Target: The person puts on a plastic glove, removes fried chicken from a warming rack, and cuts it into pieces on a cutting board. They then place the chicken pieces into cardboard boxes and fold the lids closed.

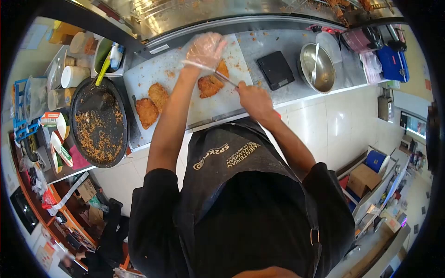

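My left hand (204, 50), in a loose clear plastic glove, is over the back part of the white cutting board (190, 111). The glove blurs its fingers, and I cannot tell whether they are closed. My right hand (256, 101) is bare and wrapped round a knife (226, 79), whose blade slants up and left towards the left wrist. Just under the blade lies a browned, breaded fried cutlet piece (210, 86), with another fried piece (223, 69) on the far side. Two more fried cutlets, a nearer one (147, 113) and a farther one (159, 96), rest left of my left forearm.
Right of the board are a black kitchen scale (275, 69) and a steel bowl (328, 76) holding a fork (314, 69). A dark oval pan (121, 106) with brown crumbs stands at the left, beside a white tub (73, 77). Behind runs a glass-fronted display case (199, 16).
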The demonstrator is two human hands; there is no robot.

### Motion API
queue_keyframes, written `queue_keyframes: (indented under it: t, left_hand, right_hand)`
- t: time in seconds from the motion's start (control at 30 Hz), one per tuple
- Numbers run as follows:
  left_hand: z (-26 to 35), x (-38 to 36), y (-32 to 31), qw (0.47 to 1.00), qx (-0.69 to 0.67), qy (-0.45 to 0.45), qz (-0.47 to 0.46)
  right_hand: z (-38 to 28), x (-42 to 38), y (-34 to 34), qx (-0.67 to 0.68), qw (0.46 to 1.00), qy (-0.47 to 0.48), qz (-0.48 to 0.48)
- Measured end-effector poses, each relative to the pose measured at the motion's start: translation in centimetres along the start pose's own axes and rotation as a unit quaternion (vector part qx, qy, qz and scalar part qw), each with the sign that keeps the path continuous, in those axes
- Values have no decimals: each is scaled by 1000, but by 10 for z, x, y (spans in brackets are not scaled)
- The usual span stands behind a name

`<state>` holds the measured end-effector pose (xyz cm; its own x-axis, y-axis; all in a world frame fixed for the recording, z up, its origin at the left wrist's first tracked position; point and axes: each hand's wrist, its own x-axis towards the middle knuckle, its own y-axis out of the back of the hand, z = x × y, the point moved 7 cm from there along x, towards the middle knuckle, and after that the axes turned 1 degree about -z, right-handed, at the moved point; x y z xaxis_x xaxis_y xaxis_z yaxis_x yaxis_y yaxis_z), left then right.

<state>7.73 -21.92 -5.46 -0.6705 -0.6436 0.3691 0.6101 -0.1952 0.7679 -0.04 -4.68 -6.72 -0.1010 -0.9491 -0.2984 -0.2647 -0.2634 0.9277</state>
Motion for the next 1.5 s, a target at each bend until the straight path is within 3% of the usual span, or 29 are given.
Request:
queue_keyframes:
  t: [0.1,0.13,0.23,0.3,0.37,0.43,0.57,0.73,0.93,1.03,1.07,1.17,1.3,1.33,1.43,1.47,1.5]
  left_hand:
    - [-15,14,-34,988,34,58,-139]
    - [-11,4,-46,985,106,8,-137]
    - [-39,12,-65,974,71,108,-186]
    - [-40,5,-68,970,-1,142,-196]
    - [-44,-8,-56,995,27,81,-58]
    - [-20,-3,-8,995,24,78,-49]
    - [1,-28,21,996,64,45,-46]
    - [-38,-60,-30,975,41,173,-133]
    - [-42,-53,-5,995,2,102,-22]
    - [-25,-34,11,997,60,-32,26]
    - [-5,-33,17,974,150,-152,71]
    - [-14,-5,2,997,36,-70,1]
    - [-25,11,-33,985,52,30,-163]
    - [-27,10,-52,974,106,-63,-189]
    - [-39,-3,-51,972,87,96,-195]
    - [-37,-4,-54,965,93,91,-227]
    - [-38,-13,-62,979,127,-26,-158]
  right_hand:
    - [14,17,-4,-7,999,19,28]
    - [23,28,-26,-6,998,34,44]
    - [35,54,-37,31,996,52,64]
    - [26,20,-52,40,998,41,33]
    - [18,29,-26,-7,998,42,55]
    - [2,18,-1,-18,997,47,55]
    - [-29,-21,-11,59,998,29,13]
    - [-30,-16,-61,50,998,-14,-43]
    - [-29,-10,-42,10,1000,7,3]
    - [-13,1,-12,-33,998,34,35]
    - [-7,6,-2,-45,997,48,49]
    - [10,25,25,-58,997,46,34]
    - [32,48,8,-46,998,39,-7]
    - [36,54,-5,-46,998,47,-14]
    - [42,69,-23,-64,996,52,-22]
    - [43,75,-18,-67,996,57,-7]
    - [39,63,-22,-66,996,63,-4]
